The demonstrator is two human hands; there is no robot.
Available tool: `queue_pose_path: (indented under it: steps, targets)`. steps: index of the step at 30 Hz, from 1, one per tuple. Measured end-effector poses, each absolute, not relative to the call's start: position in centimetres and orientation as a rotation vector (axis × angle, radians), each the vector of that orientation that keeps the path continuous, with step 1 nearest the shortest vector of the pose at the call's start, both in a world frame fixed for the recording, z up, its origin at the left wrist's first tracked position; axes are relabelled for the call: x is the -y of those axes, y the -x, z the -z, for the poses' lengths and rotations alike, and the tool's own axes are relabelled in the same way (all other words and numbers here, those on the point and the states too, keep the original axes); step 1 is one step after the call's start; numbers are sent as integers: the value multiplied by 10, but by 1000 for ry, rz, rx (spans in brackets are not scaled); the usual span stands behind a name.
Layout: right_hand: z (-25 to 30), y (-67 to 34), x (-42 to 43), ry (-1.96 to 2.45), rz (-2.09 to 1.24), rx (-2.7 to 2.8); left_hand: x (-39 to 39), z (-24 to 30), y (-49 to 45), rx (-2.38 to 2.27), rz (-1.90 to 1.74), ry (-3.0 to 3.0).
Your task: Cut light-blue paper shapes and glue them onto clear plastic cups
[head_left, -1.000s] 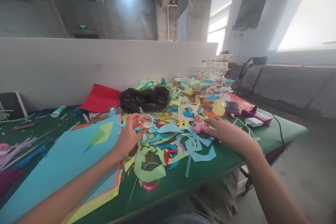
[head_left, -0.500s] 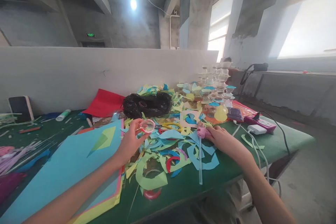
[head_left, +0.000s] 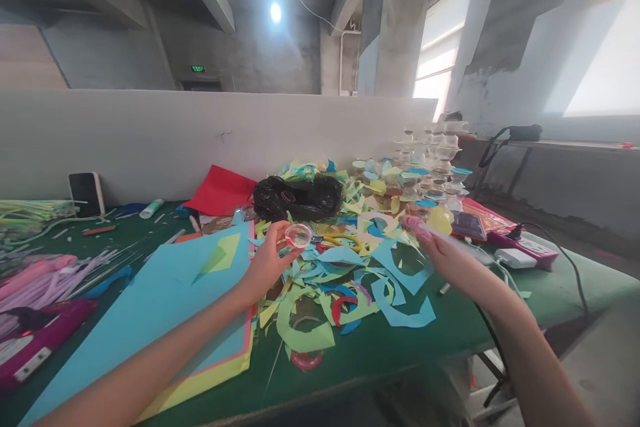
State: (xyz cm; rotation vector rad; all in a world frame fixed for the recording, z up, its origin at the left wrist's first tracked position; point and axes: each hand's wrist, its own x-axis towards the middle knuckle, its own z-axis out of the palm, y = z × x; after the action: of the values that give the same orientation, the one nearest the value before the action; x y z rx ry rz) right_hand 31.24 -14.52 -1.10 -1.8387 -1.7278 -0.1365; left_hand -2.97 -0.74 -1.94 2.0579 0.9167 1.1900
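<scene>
Head view, 1 round cup (head_left: pixel 299 236), clear, reddish-rimmed

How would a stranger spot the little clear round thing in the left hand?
Start at the green table and find the black plastic bag towards its far side. Just nearer than the bag, the left hand holds the small clear round piece. Its pinkish-red rim and see-through middle set it apart from the paper scraps nearby.

Air is open between the left hand (head_left: pixel 273 259) and right hand (head_left: pixel 447 255); beyond the left grip, a crumpled black plastic bag (head_left: pixel 297 203) obstructs.
</scene>
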Motion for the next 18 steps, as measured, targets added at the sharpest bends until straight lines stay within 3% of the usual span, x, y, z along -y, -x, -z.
queue_pose_path:
  steps: [9,18]
  targets:
    - [-13,-286,145,1525,-504,1060,12,14,29,-917,-1184,-2032]
    - [-3,-222,141,1465,-754,1306,16,9,27,-920,-1135,-2091]
